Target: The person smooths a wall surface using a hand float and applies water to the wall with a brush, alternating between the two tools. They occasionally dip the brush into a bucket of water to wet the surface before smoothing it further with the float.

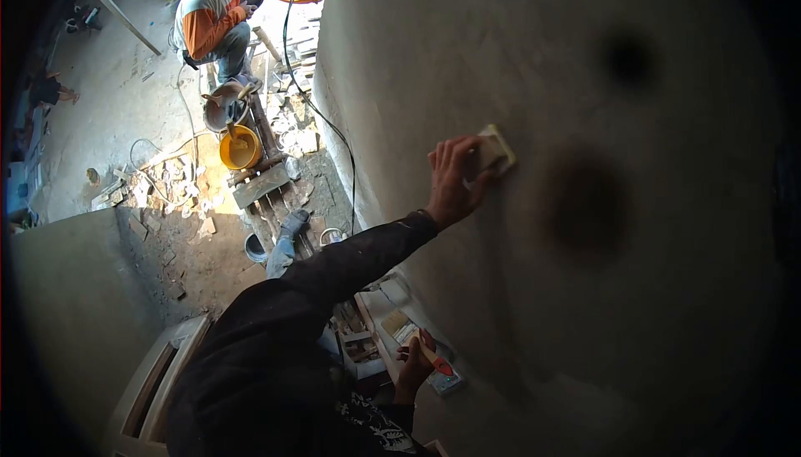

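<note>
Head view: your left hand [455,180] holds a pale, yellow-edged rectangular block [494,150] against the grey plastered wall [400,65], fingers partly bent around it. Your right hand [415,363] closes its fingers on a broad, red-tipped wooden paintbrush [399,325] beside the wall. White print [388,435] on dark cloth is unreadable. Past the wall's edge: a black cable [287,52], yellow bucket [224,157] and orange-sleeved co-worker [219,22].

Pale, squarish block [494,150], yellowish rim, tilted, held at the grey wall [534,207]. Flat brush [395,323]: pale bristles pointing upper left, wooden handle slanting down to a red end.
</note>
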Motion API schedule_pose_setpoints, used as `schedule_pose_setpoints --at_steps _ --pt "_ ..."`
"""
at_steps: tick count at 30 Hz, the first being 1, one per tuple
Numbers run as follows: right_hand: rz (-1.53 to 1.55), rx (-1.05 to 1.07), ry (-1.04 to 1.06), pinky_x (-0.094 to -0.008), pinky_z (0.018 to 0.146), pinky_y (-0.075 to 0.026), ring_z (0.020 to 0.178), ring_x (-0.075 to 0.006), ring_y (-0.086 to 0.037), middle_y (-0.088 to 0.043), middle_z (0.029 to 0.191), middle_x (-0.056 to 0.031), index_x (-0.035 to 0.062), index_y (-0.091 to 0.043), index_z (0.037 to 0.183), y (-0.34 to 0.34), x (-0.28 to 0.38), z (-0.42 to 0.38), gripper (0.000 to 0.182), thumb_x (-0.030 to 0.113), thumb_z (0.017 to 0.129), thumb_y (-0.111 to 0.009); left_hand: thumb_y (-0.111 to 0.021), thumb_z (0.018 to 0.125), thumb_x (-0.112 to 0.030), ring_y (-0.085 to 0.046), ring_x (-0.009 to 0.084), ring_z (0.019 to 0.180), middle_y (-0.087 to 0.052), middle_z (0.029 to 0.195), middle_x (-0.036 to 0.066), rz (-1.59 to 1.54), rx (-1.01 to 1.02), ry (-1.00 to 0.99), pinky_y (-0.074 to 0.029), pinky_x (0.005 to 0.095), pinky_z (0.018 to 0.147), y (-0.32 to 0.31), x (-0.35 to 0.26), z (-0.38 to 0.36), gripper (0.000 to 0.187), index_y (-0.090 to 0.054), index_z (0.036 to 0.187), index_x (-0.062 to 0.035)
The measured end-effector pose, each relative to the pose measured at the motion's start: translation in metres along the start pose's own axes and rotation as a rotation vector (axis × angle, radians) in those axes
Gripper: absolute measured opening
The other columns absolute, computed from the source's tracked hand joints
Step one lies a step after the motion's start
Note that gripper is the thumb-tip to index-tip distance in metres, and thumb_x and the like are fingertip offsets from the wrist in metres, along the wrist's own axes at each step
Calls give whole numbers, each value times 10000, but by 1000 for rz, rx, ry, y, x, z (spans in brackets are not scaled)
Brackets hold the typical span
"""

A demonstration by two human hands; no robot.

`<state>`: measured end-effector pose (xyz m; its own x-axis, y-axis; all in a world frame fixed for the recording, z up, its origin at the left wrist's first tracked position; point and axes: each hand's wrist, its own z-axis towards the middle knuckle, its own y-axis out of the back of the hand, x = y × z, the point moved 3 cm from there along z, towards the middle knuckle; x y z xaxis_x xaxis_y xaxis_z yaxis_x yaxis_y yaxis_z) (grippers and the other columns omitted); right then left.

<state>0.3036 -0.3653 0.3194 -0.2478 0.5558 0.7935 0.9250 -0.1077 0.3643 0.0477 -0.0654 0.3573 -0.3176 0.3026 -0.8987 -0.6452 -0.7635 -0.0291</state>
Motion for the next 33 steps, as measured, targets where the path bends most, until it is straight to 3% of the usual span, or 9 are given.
schedule_pose_setpoints --at_steps 5,10,13,18,22,24,26,28,33 --pt "47 -129 103 -249 575 -488 669 -138 -596 -636 1062 -135 -39 -523 1298 8 25 -11 333 75 987 -552 -765 818 -193 -515 295 1119 -543 1241 102 -128 -400 421 -358 434 961 -1 -1 95 573 -494 1316 -106" --pt "105 -425 386 -302 597 -477 691 -188 -575 -601 1104 -181 -32 -451 1355 7 131 -8 449 204 986 -549 -713 900 -225 -558 298 1054 -558 1165 144 -12 106 -217 -431 408 941 -8 -40 -21 470 -512 1280 -33" --pt "268 -413 746 -292 615 -480 825 -218 -577 -553 1252 -224 -5 -396 1411 5 201 -5 481 235 1014 -524 -736 880 -230 -550 319 1064 -566 1173 142 -111 -241 275 -418 407 955 -9 -5 31 478 -527 1268 -47" --pt "309 -309 1090 -296 652 -508 750 -221 -579 -584 1147 -239 -26 -397 1415 -43 310 10 485 226 1021 -525 -746 800 -211 -499 305 1111 -545 1204 111 -118 -173 -79 -362 420 955 -21 -92 44 534 -533 1276 -97" --pt "-266 -7 1310 -319 765 -553 792 -188 -659 -688 951 -130 -51 -600 1249 -113 362 62 291 66 983 -610 -760 765 -158 -520 311 1091 -543 1240 127 -82 141 -85 -358 428 953 -28 -44 -111 554 -529 1261 -74" --pt "-866 -252 1563 -317 771 -561 869 -211 -695 -690 1058 -152 -46 -629 1195 -136 377 47 252 63 969 -634 -725 843 -184 -552 317 1080 -553 1241 151 1 45 368 -399 432 941 -19 -18 -114 493 -526 1272 -46" --pt "-916 -624 1463 -315 715 -558 811 -202 -677 -681 1035 -160 -52 -633 1177 -72 326 86 233 70 979 -626 -683 918 -224 -577 323 1086 -563 1213 175 -247 -257 608 -444 422 924 -25 23 -66 443 -519 1277 -22" --pt "-176 -673 1325 -295 635 -554 765 -215 -655 -647 971 -209 -65 -538 1263 -47 335 3 277 61 1017 -553 -649 972 -267 -565 232 1056 -535 1168 137 -165 -372 504 -494 377 869 -18 32 17 452 -494 1284 20" --pt "-56 -651 696 -292 624 -536 725 -201 -626 -624 991 -208 -51 -464 1339 27 189 -16 379 164 1033 -524 -688 927 -237 -564 272 1045 -547 1181 169 -98 -271 57 -428 395 921 -14 -110 57 468 -501 1287 -6"
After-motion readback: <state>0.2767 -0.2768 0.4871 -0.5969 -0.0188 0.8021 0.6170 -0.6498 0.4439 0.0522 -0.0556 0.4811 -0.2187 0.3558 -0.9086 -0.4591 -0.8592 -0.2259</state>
